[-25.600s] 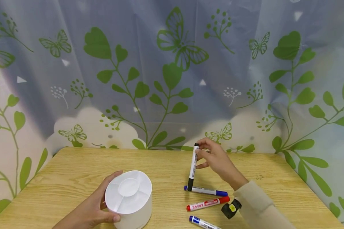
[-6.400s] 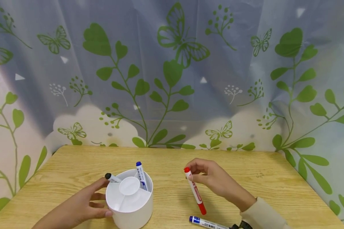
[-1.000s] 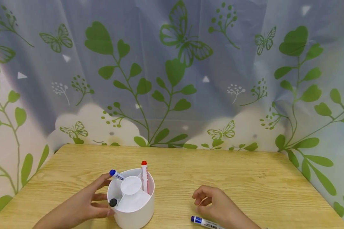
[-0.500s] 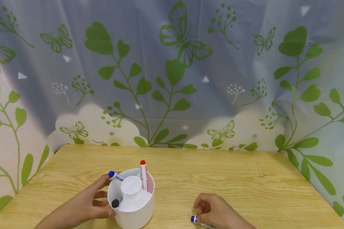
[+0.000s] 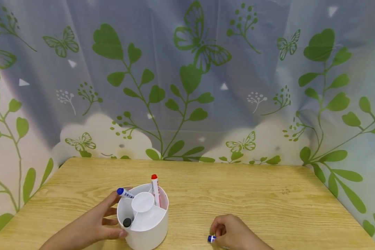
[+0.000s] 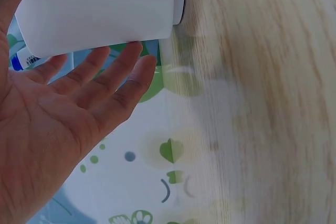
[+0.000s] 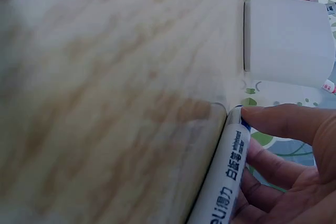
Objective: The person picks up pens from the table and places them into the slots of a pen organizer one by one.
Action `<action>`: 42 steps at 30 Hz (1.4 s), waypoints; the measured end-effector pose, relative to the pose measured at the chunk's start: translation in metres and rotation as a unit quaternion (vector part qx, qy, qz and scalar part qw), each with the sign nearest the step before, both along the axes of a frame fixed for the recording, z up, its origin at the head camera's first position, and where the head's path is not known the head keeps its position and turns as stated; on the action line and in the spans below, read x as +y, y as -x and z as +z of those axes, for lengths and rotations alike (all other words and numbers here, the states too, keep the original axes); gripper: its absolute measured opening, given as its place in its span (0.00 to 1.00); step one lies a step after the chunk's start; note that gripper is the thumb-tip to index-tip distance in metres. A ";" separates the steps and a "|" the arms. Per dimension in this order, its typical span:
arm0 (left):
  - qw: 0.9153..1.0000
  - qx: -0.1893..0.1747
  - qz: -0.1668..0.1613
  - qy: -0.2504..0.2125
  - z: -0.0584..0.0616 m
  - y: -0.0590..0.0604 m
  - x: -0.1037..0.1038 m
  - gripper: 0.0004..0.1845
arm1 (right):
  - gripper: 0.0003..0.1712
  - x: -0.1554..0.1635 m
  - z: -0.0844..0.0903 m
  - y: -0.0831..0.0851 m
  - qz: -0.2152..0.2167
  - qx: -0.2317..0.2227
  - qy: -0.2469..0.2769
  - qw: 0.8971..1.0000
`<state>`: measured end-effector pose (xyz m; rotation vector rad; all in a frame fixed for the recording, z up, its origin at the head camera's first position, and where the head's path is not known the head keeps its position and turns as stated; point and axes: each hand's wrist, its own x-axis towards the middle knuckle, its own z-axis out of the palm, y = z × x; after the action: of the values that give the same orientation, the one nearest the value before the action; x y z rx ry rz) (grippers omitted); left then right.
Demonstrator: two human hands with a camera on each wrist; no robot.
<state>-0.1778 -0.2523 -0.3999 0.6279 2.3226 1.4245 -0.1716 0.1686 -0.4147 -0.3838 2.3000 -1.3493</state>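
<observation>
A white round pen holder (image 5: 150, 239) with several compartments stands on the table. My left hand (image 5: 89, 222) grips its left side, thumb at the front and fingers round the back; the left wrist view shows that hand (image 6: 63, 103) with fingertips against the white wall (image 6: 100, 14). In the holder are a blue-capped marker (image 5: 125, 193) leaning left, a red marker (image 5: 156, 191) at the back right and a black-ended marker (image 5: 127, 222) at the front left. My right hand (image 5: 235, 232) pinches a blue-capped whiteboard marker (image 7: 223, 182) lying on the table, mostly hidden by that hand in the head view.
The wooden table (image 5: 284, 208) reaches back to a patterned curtain (image 5: 187, 104) with green leaves and butterflies. The pen holder stands left of my right hand.
Since the earliest frame, the black, red and one blue marker have gone from the table or hand into the holder. In the last second my right hand lowered and took hold of the remaining marker.
</observation>
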 end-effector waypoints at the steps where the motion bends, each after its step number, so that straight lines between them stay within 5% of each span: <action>1: 1.000 -0.001 0.000 -0.001 0.000 0.000 0.000 0.54 | 0.07 0.000 0.000 0.000 -0.001 -0.002 -0.003 1.000; 9: 0.999 0.011 -0.020 -0.042 -0.001 -0.004 0.004 0.52 | 0.07 0.000 0.003 0.001 0.011 -0.006 -0.014 1.000; 21: 0.994 0.090 -0.026 -0.050 -0.008 -0.005 0.009 0.58 | 0.04 -0.008 0.028 0.000 0.013 0.054 -0.006 0.998; 24: 0.995 0.074 -0.030 -0.061 -0.009 -0.004 0.012 0.59 | 0.04 -0.010 0.035 0.000 0.007 0.069 -0.006 0.998; 28: 0.996 0.037 -0.033 -0.074 -0.009 -0.002 0.014 0.61 | 0.07 -0.015 0.045 0.001 -0.008 0.068 0.013 0.998; 37: 0.995 0.086 -0.029 -0.050 -0.008 -0.005 0.011 0.57 | 0.10 -0.029 0.069 0.000 -0.040 0.066 0.085 0.993; 42: 0.996 0.082 -0.024 -0.041 -0.007 -0.003 0.007 0.56 | 0.12 -0.038 0.084 0.001 -0.046 0.090 0.127 0.987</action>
<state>-0.1744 -0.2450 -0.4066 0.8475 2.3646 1.5034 -0.1726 0.1306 -0.3309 -0.5034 2.3173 -1.7261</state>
